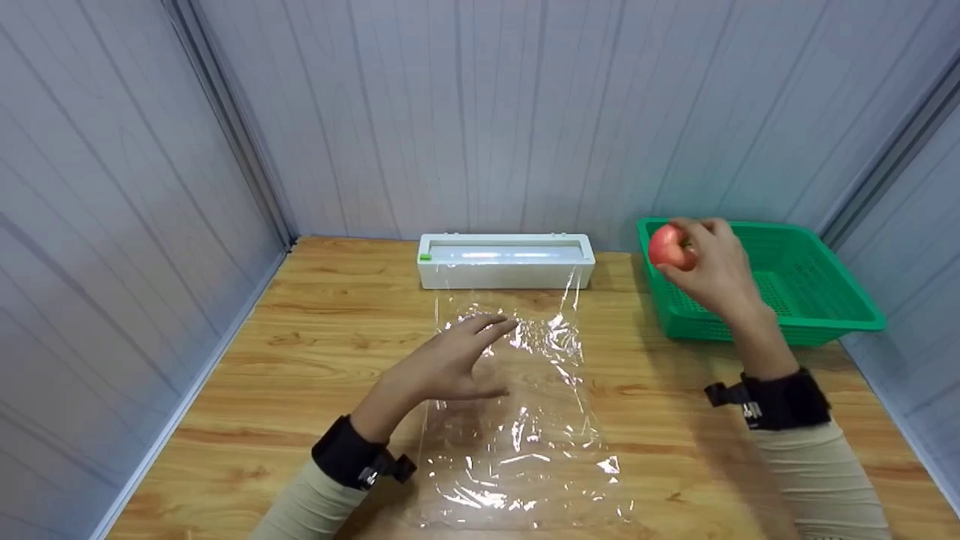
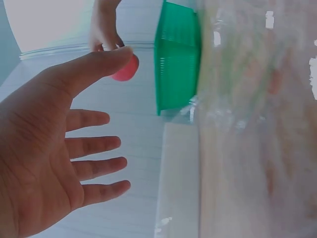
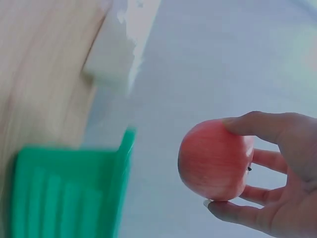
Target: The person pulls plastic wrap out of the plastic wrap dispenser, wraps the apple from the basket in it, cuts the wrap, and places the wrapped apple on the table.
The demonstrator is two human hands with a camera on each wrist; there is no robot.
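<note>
A sheet of clear cling film (image 1: pixel 517 420) lies flat on the wooden table (image 1: pixel 300 352), still joined to the white dispenser box (image 1: pixel 505 259) at the back. My left hand (image 1: pixel 457 360) hovers over the film's upper left part with its fingers (image 2: pixel 91 144) spread and straight, holding nothing. My right hand (image 1: pixel 709 270) grips a red apple (image 1: pixel 670 247) above the left rim of the green basket (image 1: pixel 817 289). In the right wrist view the apple (image 3: pixel 215 159) sits between thumb and fingers.
Grey panel walls close in the table on the left, back and right. The green basket (image 2: pixel 176 59) stands at the back right corner. Bare wood lies left of the film and between the film and the basket.
</note>
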